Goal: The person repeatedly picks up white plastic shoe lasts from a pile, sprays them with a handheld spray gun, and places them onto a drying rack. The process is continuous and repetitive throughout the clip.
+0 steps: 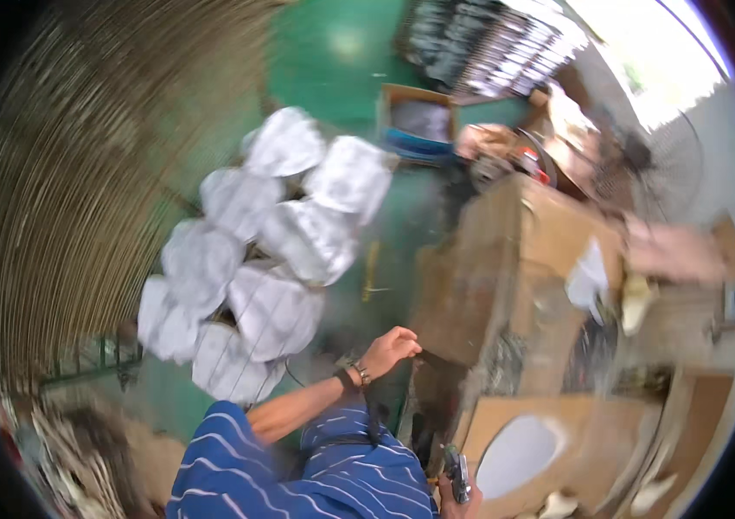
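My left hand (393, 349) is held out over the floor in front of me, beside the cardboard-covered workbench (463, 303). Its fingers are loosely bent, with nothing visible in them; a watch and a dark band circle the wrist. Low in the head view, my right hand (456, 502) is closed around a small dark and silver hand tool (455, 472), whose exact kind I cannot make out. Right of the tool, a white oval sheet (519, 454) lies on a cardboard piece (488, 413) on the bench.
Several white-covered bundles (242, 203) stand on the green floor at left, near tall stacks of thin brown sheets (82, 190). An open box with blue sides (419, 147), a rack of shiny pieces (514, 48) and a fan (657, 164) are farther off.
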A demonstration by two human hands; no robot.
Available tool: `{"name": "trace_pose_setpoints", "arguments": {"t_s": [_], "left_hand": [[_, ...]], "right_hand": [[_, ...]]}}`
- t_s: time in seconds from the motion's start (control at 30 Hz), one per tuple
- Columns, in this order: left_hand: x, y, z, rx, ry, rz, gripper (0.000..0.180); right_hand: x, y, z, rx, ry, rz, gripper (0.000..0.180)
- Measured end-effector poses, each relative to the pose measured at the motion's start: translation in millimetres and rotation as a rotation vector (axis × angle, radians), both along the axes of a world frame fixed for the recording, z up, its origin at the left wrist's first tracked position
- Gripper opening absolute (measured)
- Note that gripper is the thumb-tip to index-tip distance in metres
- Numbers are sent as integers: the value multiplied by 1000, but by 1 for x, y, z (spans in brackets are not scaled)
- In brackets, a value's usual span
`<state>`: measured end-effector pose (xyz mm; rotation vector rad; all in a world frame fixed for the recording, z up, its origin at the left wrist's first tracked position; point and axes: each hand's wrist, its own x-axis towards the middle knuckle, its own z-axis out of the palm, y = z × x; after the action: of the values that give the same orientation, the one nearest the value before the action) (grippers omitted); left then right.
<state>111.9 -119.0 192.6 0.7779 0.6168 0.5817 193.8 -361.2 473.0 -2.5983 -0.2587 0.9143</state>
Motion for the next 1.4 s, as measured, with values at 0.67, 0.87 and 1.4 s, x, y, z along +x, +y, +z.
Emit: {"name": "trace_pose_setpoints", "arguments": {"t_s": [0.67, 0.87, 1.4], "left_hand": [[-17, -123, 340, 591, -745, 290, 6], [-29, -137, 306, 510, -476, 375, 25], [-10, -87, 295, 515, -430, 394, 27]], "right_hand": [[28, -156, -44, 214, 157, -13, 31], [30, -94, -18, 114, 152, 292, 38], [10, -50, -7, 247, 303, 232, 25]]}}
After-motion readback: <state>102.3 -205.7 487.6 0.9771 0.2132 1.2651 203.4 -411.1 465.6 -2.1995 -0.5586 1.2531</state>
